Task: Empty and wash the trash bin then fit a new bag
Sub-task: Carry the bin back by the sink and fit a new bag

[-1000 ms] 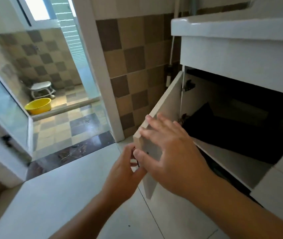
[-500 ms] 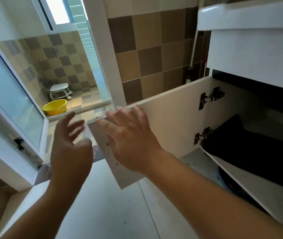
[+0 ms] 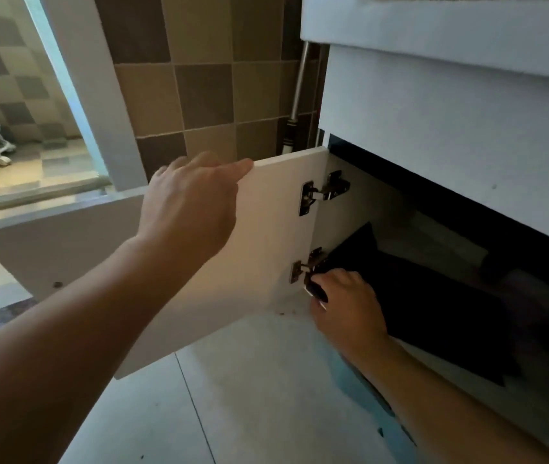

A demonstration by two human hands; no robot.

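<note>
open door [image 3: 266, 249] leaves cabinet mouth free; black bags [image 3: 434, 296] crowd the shelf.

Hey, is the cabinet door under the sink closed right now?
No, the cabinet door is swung wide open, with the left hand on its top edge.

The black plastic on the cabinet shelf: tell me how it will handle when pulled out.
The black plastic lies flat and creased on the shelf, so it is probably thin, floppy and light. The right hand touches its near corner; pulled from there, it would likely drape and slide rather than stay stiff.
</note>
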